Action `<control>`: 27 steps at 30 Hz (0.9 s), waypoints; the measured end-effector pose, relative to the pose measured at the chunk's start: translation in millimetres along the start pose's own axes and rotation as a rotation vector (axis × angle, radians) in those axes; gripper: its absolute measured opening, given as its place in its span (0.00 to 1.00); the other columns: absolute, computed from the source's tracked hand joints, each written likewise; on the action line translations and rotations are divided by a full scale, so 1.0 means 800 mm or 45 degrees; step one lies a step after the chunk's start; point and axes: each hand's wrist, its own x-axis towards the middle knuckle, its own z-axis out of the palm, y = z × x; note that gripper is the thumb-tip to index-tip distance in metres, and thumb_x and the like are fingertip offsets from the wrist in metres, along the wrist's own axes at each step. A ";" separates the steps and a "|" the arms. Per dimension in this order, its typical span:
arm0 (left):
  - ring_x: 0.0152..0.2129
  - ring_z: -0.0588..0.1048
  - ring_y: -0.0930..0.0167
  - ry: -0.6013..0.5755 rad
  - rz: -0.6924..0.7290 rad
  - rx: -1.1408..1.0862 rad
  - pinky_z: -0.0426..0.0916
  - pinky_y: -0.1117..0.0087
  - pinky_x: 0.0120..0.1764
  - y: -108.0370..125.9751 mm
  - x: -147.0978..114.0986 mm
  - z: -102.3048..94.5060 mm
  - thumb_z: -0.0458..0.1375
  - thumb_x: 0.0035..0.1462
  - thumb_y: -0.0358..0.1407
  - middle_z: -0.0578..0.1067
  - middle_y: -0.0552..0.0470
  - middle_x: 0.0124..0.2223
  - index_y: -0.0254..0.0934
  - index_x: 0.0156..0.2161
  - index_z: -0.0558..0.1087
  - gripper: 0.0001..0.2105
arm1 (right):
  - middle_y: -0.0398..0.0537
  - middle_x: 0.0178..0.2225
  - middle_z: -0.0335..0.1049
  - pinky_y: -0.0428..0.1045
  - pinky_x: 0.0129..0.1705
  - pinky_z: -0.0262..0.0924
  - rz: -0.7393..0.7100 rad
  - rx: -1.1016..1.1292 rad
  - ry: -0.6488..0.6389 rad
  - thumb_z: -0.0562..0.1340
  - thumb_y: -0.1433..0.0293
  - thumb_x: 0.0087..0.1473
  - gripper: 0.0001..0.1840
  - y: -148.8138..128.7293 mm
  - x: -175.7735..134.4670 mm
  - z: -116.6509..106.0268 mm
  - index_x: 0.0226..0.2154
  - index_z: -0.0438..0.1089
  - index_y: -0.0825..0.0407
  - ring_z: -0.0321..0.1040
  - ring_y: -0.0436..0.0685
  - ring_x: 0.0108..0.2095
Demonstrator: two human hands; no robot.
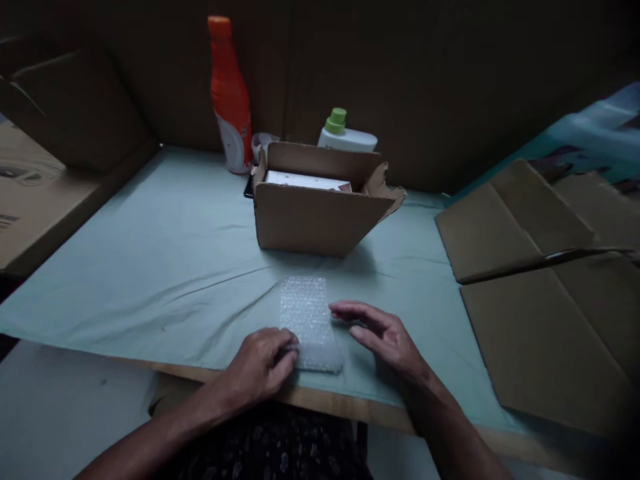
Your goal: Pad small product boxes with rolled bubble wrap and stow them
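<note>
A sheet of clear bubble wrap [305, 310] lies flat near the table's front edge, its near end doubled over. At its lower left corner my left hand [265, 360] is closed, fingers curled on the wrap's edge. My right hand [383, 333] hovers by the right edge of the wrap, fingers stretched out and thumb apart, with nothing in it. Just beyond the wrap stands an open cardboard box [310, 217], its flaps up. Inside the box the top of a white packet [305, 180] shows; the rest of it is hidden.
Behind the box stand an orange bottle [230, 100] and a white bottle with a green cap [345, 137]. Flattened cardboard boxes [540, 340] lie along the right side. A larger carton [35, 187] is at the left. Pale green cloth [150, 233] covers the table.
</note>
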 end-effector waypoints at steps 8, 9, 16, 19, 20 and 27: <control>0.30 0.77 0.65 0.141 -0.020 0.391 0.71 0.66 0.34 -0.031 0.030 0.018 0.53 0.62 0.32 0.79 0.47 0.36 0.37 0.50 0.72 0.12 | 0.55 0.53 0.75 0.64 0.51 0.68 -0.518 -0.773 0.154 0.65 0.71 0.55 0.24 0.010 -0.044 0.059 0.55 0.69 0.47 0.70 0.66 0.54; 0.32 0.77 0.65 0.175 -0.010 0.424 0.71 0.65 0.36 -0.032 0.029 0.020 0.53 0.62 0.32 0.79 0.47 0.38 0.37 0.53 0.70 0.15 | 0.57 0.56 0.73 0.66 0.52 0.67 -0.554 -0.866 0.080 0.66 0.71 0.55 0.25 0.013 -0.040 0.064 0.56 0.69 0.48 0.69 0.68 0.56; 0.51 0.71 0.59 0.273 0.243 0.331 0.68 0.56 0.53 -0.018 -0.004 0.005 0.61 0.61 0.38 0.72 0.41 0.55 0.38 0.61 0.63 0.25 | 0.50 0.44 0.80 0.58 0.46 0.70 -0.540 -0.778 0.085 0.58 0.75 0.62 0.14 0.023 -0.019 0.070 0.48 0.74 0.48 0.75 0.60 0.45; 0.41 0.72 0.64 0.198 0.226 0.300 0.69 0.61 0.45 -0.016 -0.008 0.006 0.56 0.63 0.31 0.77 0.46 0.43 0.37 0.57 0.67 0.18 | 0.47 0.40 0.80 0.54 0.43 0.71 -0.415 -0.628 0.073 0.58 0.72 0.64 0.12 0.015 -0.013 0.069 0.47 0.74 0.47 0.76 0.57 0.40; 0.37 0.72 0.65 0.221 0.193 0.317 0.69 0.62 0.42 -0.016 -0.006 0.008 0.54 0.64 0.30 0.77 0.47 0.40 0.37 0.56 0.68 0.16 | 0.48 0.41 0.80 0.55 0.44 0.70 -0.401 -0.639 0.118 0.58 0.71 0.64 0.12 0.013 -0.011 0.067 0.47 0.74 0.47 0.75 0.57 0.41; 0.41 0.72 0.61 0.365 0.062 0.557 0.70 0.57 0.43 -0.025 0.017 0.017 0.53 0.63 0.31 0.75 0.42 0.44 0.34 0.55 0.68 0.16 | 0.55 0.52 0.74 0.60 0.49 0.66 -0.634 -1.037 0.207 0.62 0.71 0.61 0.18 0.019 -0.016 0.059 0.53 0.70 0.50 0.70 0.63 0.52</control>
